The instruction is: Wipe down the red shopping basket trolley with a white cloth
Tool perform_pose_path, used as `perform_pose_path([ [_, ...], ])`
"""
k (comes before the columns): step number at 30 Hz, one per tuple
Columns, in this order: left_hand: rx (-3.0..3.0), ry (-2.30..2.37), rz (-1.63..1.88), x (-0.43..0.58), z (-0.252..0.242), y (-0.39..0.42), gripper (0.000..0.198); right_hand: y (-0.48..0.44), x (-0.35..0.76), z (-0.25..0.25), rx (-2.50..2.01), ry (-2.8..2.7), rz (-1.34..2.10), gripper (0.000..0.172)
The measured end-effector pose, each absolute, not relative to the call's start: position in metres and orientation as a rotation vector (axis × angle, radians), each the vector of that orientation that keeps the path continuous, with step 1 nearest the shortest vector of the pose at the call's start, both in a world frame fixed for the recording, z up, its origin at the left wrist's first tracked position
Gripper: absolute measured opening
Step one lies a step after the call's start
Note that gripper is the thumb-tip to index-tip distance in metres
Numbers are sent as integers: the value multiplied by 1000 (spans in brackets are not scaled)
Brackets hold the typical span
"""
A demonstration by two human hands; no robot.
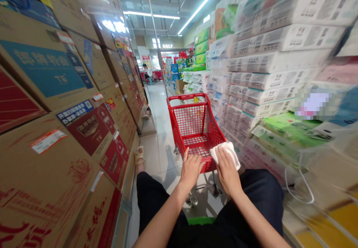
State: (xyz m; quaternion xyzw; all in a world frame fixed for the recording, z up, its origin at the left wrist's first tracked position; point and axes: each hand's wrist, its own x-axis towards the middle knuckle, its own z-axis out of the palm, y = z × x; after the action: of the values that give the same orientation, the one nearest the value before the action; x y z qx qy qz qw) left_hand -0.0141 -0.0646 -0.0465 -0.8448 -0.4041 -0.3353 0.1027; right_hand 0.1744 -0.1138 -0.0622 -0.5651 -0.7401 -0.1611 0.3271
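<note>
A red shopping cart [192, 123] stands in the aisle just in front of my knees. My left hand [191, 169] is curled over the near rim of its basket. My right hand [228, 171] lies flat on a white cloth [225, 151], pressing it against the cart's near right corner. My legs in dark trousers fill the bottom of the view, and I appear to be seated low.
Stacked cardboard boxes [56, 128] wall the left side. Wrapped packs of tissue [268, 76] pile high on the right, close to the cart. The tiled aisle [156, 102] runs on beyond the cart to a far display, where a person sits.
</note>
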Motion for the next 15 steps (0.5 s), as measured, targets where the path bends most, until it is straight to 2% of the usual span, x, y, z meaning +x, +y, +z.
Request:
perform_pose_path([
  [4, -2500, -1195, -991, -17, -47, -64, 7, -117, 138, -59, -1363, -2071, -388, 71],
  [8, -2502, -1190, -961, -24, -46, -64, 3, -115, 158, -58, -1346, -2140, -421, 72],
  [13, -2512, -1172, -980, -21, -45, -67, 8, -111, 194, -62, -1486, -1941, -451, 70],
  [15, -2524, -1167, -999, -18, -45, -68, 17, -112, 186, -63, -1495, -1922, -434, 70],
])
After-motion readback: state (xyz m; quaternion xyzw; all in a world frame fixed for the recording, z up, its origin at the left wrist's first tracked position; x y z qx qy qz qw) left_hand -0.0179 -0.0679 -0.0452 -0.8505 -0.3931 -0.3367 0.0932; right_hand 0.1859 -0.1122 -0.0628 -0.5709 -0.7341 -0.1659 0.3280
